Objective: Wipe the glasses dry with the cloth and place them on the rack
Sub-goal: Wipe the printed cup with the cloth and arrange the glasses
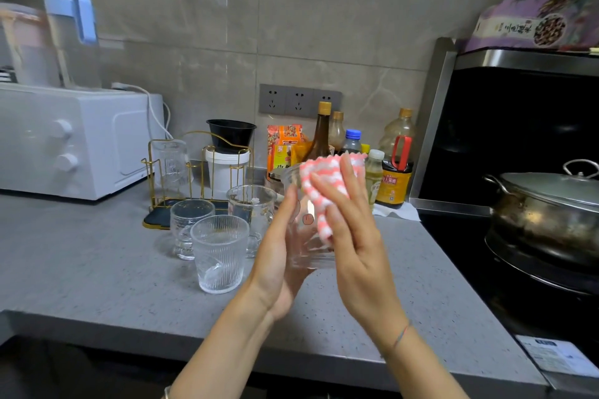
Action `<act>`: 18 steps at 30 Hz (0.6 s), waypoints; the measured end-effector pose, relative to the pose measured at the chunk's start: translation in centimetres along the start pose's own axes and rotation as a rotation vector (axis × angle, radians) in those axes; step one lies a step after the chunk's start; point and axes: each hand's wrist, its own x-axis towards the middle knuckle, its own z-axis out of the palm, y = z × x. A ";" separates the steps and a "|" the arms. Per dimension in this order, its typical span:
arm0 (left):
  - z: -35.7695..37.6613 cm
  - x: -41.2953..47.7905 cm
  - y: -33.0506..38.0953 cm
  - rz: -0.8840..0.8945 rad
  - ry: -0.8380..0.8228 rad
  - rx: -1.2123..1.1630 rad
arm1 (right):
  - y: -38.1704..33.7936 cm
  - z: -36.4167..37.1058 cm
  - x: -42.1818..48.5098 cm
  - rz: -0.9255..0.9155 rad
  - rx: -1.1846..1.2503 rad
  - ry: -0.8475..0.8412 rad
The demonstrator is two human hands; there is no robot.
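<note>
The left hand [278, 256] has its grip clamped round a clear glass [308, 249], held above the table [97, 269] at the centre of the frame. The right hand [353, 236] presses the pink-and-white cloth [319, 181] against the glass's upper wall with its fingers lying flat, its grip apart.

To dry it well, the left hand should turn the glass slowly while the cloth sweeps rim to base, then goes inside.

A fingertip shows through the glass, possibly a thumb, but whose I cannot tell. The glass's far side is hidden by the cloth. The gold rack [194, 172] at centre left carries one glass, blurred. Three more wait in front of it.
</note>
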 end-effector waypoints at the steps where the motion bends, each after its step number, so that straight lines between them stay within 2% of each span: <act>1: -0.1 -0.1 0.0 -0.015 0.010 -0.001 | 0.0 -0.2 0.4 0.004 0.016 -0.008; 12: 0.0 0.5 1.7 0.033 0.035 -0.067 | 0.4 1.0 -4.1 -0.112 -0.045 -0.096; 16: 0.4 0.4 1.1 0.016 -0.026 0.008 | 0.3 0.7 -3.4 -0.132 -0.113 -0.083; 18: 0.2 0.4 0.6 0.019 0.014 0.021 | 0.1 0.4 -2.3 -0.116 -0.118 -0.063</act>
